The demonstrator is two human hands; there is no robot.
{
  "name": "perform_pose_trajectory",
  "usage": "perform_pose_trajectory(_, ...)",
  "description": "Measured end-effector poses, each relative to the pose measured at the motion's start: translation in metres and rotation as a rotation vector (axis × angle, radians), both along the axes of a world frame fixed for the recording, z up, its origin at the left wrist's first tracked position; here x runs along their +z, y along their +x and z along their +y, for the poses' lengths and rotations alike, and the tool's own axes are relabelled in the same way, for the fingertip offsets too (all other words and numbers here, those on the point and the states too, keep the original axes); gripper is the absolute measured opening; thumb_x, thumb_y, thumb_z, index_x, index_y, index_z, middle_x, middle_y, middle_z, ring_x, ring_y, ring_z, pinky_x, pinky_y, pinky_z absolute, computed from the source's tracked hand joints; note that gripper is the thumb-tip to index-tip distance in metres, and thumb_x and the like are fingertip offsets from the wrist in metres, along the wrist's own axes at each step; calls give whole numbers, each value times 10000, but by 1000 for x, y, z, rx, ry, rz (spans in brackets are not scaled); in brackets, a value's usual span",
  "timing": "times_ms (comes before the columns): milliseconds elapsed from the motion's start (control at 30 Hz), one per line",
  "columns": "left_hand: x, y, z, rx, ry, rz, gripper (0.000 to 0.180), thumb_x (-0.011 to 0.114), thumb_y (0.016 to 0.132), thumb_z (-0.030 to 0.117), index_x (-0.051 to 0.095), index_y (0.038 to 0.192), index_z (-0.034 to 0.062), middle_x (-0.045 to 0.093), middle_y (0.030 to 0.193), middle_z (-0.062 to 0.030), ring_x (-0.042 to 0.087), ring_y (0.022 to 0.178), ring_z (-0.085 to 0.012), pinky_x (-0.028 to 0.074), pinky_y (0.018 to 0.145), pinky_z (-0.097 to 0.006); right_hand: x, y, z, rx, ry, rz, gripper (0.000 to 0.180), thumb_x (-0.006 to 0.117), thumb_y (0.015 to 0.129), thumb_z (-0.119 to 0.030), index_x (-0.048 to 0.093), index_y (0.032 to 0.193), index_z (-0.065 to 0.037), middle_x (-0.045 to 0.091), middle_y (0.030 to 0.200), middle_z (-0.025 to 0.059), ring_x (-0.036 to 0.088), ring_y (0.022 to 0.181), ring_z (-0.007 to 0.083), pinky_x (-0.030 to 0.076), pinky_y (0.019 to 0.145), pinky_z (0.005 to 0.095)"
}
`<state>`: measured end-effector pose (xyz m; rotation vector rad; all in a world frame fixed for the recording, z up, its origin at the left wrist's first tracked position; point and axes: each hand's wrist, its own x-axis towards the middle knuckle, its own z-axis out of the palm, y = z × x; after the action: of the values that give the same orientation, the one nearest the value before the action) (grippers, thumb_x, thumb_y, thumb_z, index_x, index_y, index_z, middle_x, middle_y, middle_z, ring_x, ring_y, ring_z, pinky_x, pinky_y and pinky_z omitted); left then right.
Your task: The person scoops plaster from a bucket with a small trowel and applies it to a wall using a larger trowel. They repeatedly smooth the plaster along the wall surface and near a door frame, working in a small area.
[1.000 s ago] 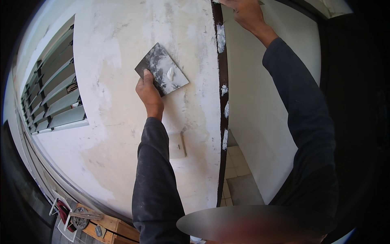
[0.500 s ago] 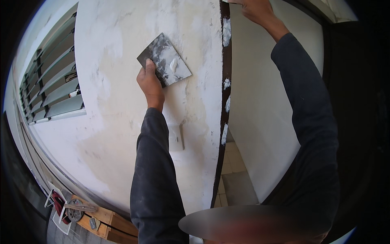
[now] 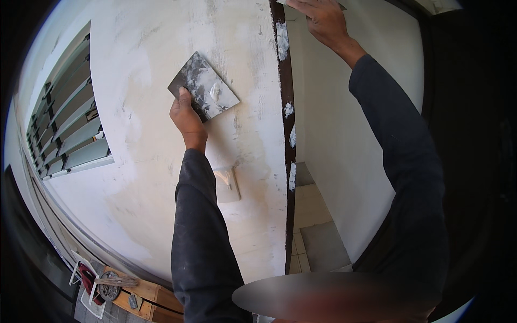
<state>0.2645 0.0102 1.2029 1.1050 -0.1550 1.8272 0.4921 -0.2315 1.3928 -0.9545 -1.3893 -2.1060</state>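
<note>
My left hand [image 3: 189, 121] grips a dark rectangular plate [image 3: 188, 75], its thumb lying over the near face. White filler is smeared over the plate, with a thicker dab [image 3: 214, 92] on its right half. The plate is held in front of a patchy off-white wall [image 3: 145, 188]. At the top edge, my right hand [image 3: 326, 24] is closed on a thin flat scraper [image 3: 341, 6], mostly hidden by the fingers or cut off by the frame. That hand is beside the top of a dark brown door frame [image 3: 290, 215], which carries several white filler patches [image 3: 283, 40].
A switch plate [image 3: 227, 185] sits on the wall below the left hand. Louvred glass window [image 3: 75, 124] is at left. Lower left, a wooden bench [image 3: 144, 288] holds a broom-like bundle [image 3: 117, 281] and a round tray [image 3: 109, 293]. Right of the frame lies a tiled passage [image 3: 312, 207].
The wall, door frame and both hands have shifted somewhat left in the view. My right hand shows lower, with more of the scraper visible. Both hands keep their hold.
</note>
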Motion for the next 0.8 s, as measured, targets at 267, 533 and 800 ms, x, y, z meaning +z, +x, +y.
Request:
perform_pose_trajectory(267,2,-2,-1,-69,-6,19,356,551,1056,309,660,1036,-30,665,993,-66,623,885,-169,509,830,-327,-45,19,-19,244,150,142,444,551,847,41,767,1142,-211,747,1105,-42,635,922,207,502,869,392)
perform_pose_trajectory(533,4,-5,1,-155,-15,43,450,454,1070,291,550,1330,-63,635,1268,-124,625,1141,-260,487,1019,-406,-114,40,-52,241,29,220,387,604,830,82,754,1106,-144,752,1105,-4,666,969,228,528,840,397)
perform_pose_trajectory(800,4,-5,5,-157,-62,5,417,486,1066,298,575,1292,-40,639,1263,-113,625,1135,-257,490,1008,-404,-147,46,-75,328,-6,195,348,610,829,80,746,1090,-106,748,1076,16,664,969,245,530,832,386)
